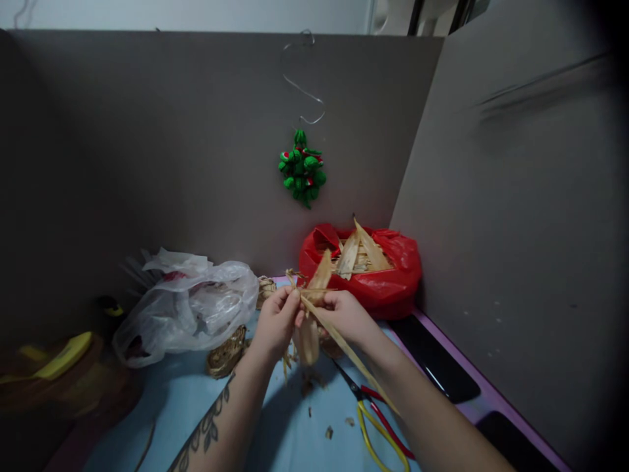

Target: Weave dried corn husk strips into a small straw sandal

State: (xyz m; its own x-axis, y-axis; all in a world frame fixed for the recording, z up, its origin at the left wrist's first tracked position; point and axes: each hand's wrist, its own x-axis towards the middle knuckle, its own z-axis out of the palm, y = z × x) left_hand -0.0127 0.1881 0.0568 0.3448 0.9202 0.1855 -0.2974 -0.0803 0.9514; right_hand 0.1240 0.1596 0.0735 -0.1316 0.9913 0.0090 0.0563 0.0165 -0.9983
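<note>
My left hand (278, 320) pinches one end of some dried tan leaf strips (339, 337) at the centre of the view. Close beside it on the right, my right hand (344, 314) has its fingers closed on the same strips. One long strip runs down over my right forearm, and a wider leaf piece (308, 341) hangs below the hands. Behind them a red plastic bag (403, 275) holds more dried leaves (372, 248). Scissors (373, 410) with red and yellow handles lie below my right hand. A coiled brown bundle (227, 354) rests left of my left hand.
A clear plastic bag (196, 314) lies at the left, near a blurred yellow object (66, 357). Black flat objects (439, 359) line the right edge. Grey panels (162, 151) rise behind, with a green ornament (302, 172) hanging. Leaf scraps dot the blue surface (289, 426).
</note>
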